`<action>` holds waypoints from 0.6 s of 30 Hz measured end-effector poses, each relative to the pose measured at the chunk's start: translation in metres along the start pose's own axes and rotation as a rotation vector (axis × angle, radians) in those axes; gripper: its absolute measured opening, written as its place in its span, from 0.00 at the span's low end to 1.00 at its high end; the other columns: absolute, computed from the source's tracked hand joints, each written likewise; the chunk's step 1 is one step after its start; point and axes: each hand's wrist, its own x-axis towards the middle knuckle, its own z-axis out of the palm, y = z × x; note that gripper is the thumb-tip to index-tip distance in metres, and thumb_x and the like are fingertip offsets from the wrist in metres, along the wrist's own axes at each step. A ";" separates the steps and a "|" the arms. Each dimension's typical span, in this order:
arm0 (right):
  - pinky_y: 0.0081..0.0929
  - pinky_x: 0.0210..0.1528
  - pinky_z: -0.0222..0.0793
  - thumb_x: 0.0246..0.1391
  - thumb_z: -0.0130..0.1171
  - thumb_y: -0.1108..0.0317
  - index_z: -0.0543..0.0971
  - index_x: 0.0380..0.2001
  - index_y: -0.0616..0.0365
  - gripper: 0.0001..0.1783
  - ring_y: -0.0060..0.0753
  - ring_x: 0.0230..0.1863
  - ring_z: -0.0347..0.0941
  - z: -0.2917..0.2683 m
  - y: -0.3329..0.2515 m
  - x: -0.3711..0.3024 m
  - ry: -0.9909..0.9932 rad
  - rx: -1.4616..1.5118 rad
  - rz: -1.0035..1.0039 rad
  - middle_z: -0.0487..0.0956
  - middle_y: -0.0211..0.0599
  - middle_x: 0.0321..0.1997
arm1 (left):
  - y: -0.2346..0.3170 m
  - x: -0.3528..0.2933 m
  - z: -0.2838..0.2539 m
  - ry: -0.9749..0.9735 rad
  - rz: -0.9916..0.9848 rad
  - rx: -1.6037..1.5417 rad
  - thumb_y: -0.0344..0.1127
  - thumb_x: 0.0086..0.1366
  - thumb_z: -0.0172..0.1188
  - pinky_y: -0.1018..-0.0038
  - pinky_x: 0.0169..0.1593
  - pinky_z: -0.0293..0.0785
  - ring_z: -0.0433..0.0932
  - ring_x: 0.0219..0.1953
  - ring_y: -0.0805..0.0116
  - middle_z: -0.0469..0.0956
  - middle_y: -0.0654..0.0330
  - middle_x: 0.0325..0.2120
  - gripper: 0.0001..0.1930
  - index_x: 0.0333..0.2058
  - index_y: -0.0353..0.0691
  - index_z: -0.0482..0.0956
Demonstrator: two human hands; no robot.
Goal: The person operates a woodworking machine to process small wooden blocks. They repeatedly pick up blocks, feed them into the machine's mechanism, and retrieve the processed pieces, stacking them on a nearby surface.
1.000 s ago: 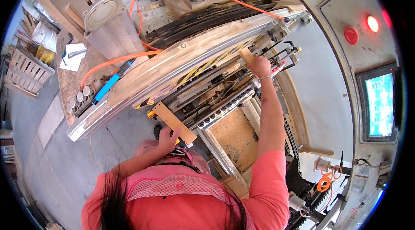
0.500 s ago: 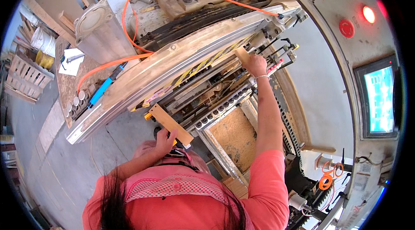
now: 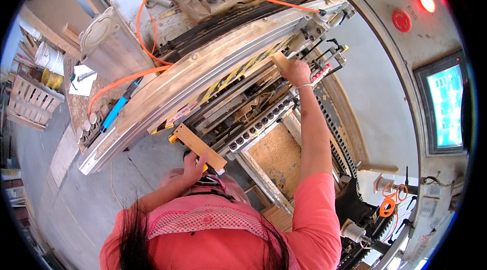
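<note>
workshop floor of bare concrete, with a long woodworking machine [image 3: 203, 74] running diagonally across the view; dusty bed, yellow-and-black striped strip along its length, row of dark drill heads [image 3: 256, 125] below.

- left hand [image 3: 194, 164]: fingers closed around the near end of a wooden slat [image 3: 199, 146], which lies against the lower edge of the machine beside a small yellow stop.
- right hand [image 3: 296, 72]: arm stretched out, gripping a small wooden block [image 3: 280, 60] pressed to the machine's far end, next to the clamp rods.
- progress, judged: both pieces appear held in position at the machine but not let go; seating looks nearly done, release and any machining are still left.
- chipboard panel [image 3: 278, 154]: lies in the frame below the drill heads.
- orange air hose [image 3: 152, 41]: loops over the machine top.
- control cabinet [image 3: 406, 41]: at right, with red lamp, red button and lit screen [image 3: 446, 105].
- wooden crates [image 3: 30, 100]: at far left.
</note>
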 end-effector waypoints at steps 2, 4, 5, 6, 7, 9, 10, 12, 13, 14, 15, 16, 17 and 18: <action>0.36 0.40 0.73 0.34 0.64 0.51 0.81 0.26 0.60 0.22 0.45 0.35 0.77 0.001 -0.001 0.000 0.027 0.023 0.013 0.79 0.45 0.31 | -0.008 -0.001 0.000 -0.001 -0.030 -0.014 0.37 0.62 0.52 0.71 0.35 0.69 0.76 0.30 0.66 0.78 0.52 0.27 0.13 0.33 0.30 0.75; 0.36 0.40 0.73 0.34 0.64 0.51 0.81 0.26 0.60 0.22 0.45 0.35 0.77 0.001 -0.001 0.000 0.031 0.035 0.024 0.79 0.45 0.31 | -0.003 0.000 -0.001 0.000 -0.030 0.033 0.37 0.61 0.53 0.71 0.35 0.69 0.76 0.30 0.67 0.78 0.52 0.26 0.13 0.33 0.30 0.75; 0.36 0.40 0.73 0.34 0.63 0.51 0.81 0.26 0.60 0.22 0.45 0.35 0.77 0.001 -0.001 0.000 0.022 0.036 0.028 0.79 0.45 0.31 | 0.000 0.000 -0.001 0.001 -0.030 0.056 0.37 0.61 0.53 0.71 0.35 0.69 0.76 0.30 0.67 0.78 0.52 0.26 0.13 0.33 0.30 0.75; 0.36 0.39 0.73 0.34 0.63 0.51 0.81 0.27 0.60 0.22 0.45 0.35 0.77 0.001 -0.001 0.001 0.014 0.037 0.034 0.79 0.45 0.31 | 0.003 0.000 -0.001 -0.001 -0.039 0.045 0.37 0.61 0.53 0.72 0.35 0.69 0.76 0.30 0.67 0.78 0.52 0.26 0.13 0.33 0.30 0.75; 0.36 0.39 0.73 0.34 0.63 0.50 0.81 0.26 0.59 0.22 0.45 0.35 0.77 0.001 0.000 0.001 0.016 0.032 0.032 0.79 0.46 0.31 | 0.005 -0.001 -0.001 -0.003 -0.047 0.035 0.36 0.61 0.53 0.72 0.35 0.69 0.75 0.30 0.68 0.78 0.53 0.26 0.12 0.33 0.30 0.75; 0.36 0.39 0.73 0.34 0.63 0.50 0.81 0.26 0.59 0.22 0.45 0.35 0.77 0.001 0.000 0.000 0.022 0.023 0.028 0.79 0.46 0.31 | 0.005 -0.001 -0.001 -0.003 -0.058 0.013 0.36 0.61 0.53 0.72 0.35 0.69 0.75 0.30 0.69 0.78 0.54 0.25 0.12 0.33 0.30 0.75; 0.36 0.39 0.73 0.34 0.63 0.50 0.81 0.26 0.59 0.22 0.45 0.35 0.77 -0.001 -0.001 -0.001 0.016 0.016 0.011 0.79 0.46 0.31 | 0.003 -0.001 -0.001 -0.002 -0.060 0.000 0.36 0.61 0.53 0.73 0.35 0.69 0.75 0.30 0.70 0.78 0.54 0.25 0.12 0.33 0.30 0.75; 0.36 0.39 0.73 0.34 0.63 0.51 0.81 0.26 0.60 0.22 0.45 0.35 0.77 -0.005 -0.001 -0.003 0.006 0.003 -0.021 0.79 0.46 0.31 | 0.001 -0.002 0.000 0.015 -0.044 -0.021 0.36 0.61 0.53 0.73 0.35 0.69 0.74 0.29 0.71 0.77 0.56 0.25 0.12 0.33 0.30 0.75; 0.36 0.39 0.73 0.34 0.63 0.51 0.81 0.25 0.60 0.22 0.45 0.35 0.77 -0.006 -0.002 -0.003 0.004 0.010 -0.007 0.79 0.46 0.31 | 0.000 -0.002 0.002 0.030 -0.024 -0.030 0.36 0.61 0.53 0.73 0.35 0.69 0.74 0.29 0.71 0.77 0.56 0.24 0.12 0.33 0.30 0.75; 0.36 0.39 0.73 0.33 0.63 0.51 0.81 0.25 0.60 0.22 0.45 0.35 0.76 -0.006 -0.002 -0.003 0.001 0.017 0.007 0.79 0.46 0.31 | -0.001 -0.002 0.003 0.044 -0.005 -0.039 0.36 0.61 0.53 0.74 0.35 0.69 0.74 0.29 0.71 0.77 0.57 0.24 0.12 0.33 0.30 0.75; 0.36 0.39 0.73 0.33 0.63 0.51 0.81 0.25 0.60 0.21 0.45 0.35 0.76 -0.006 -0.003 -0.002 -0.002 0.024 0.020 0.79 0.46 0.31 | 0.000 -0.002 0.002 0.032 -0.014 -0.038 0.36 0.61 0.53 0.74 0.34 0.69 0.73 0.29 0.72 0.77 0.57 0.24 0.12 0.33 0.30 0.75; 0.36 0.40 0.73 0.34 0.63 0.50 0.81 0.25 0.60 0.23 0.45 0.35 0.76 -0.007 -0.003 -0.002 -0.012 0.019 0.020 0.79 0.46 0.31 | 0.000 -0.001 0.001 0.020 -0.024 -0.038 0.36 0.61 0.53 0.74 0.34 0.69 0.73 0.28 0.72 0.77 0.57 0.24 0.12 0.33 0.30 0.75; 0.36 0.41 0.73 0.34 0.63 0.49 0.81 0.26 0.60 0.24 0.45 0.35 0.76 -0.008 -0.003 -0.002 -0.022 0.013 0.020 0.79 0.47 0.31 | 0.001 -0.001 0.001 0.009 -0.033 -0.037 0.37 0.61 0.54 0.74 0.34 0.68 0.73 0.28 0.72 0.77 0.57 0.24 0.13 0.33 0.30 0.75; 0.36 0.42 0.72 0.34 0.64 0.47 0.81 0.26 0.60 0.25 0.45 0.36 0.76 -0.008 -0.003 -0.002 -0.033 0.008 0.020 0.80 0.47 0.31 | 0.002 -0.001 0.000 0.001 -0.030 -0.020 0.37 0.61 0.53 0.73 0.33 0.68 0.73 0.28 0.72 0.76 0.57 0.24 0.13 0.32 0.30 0.75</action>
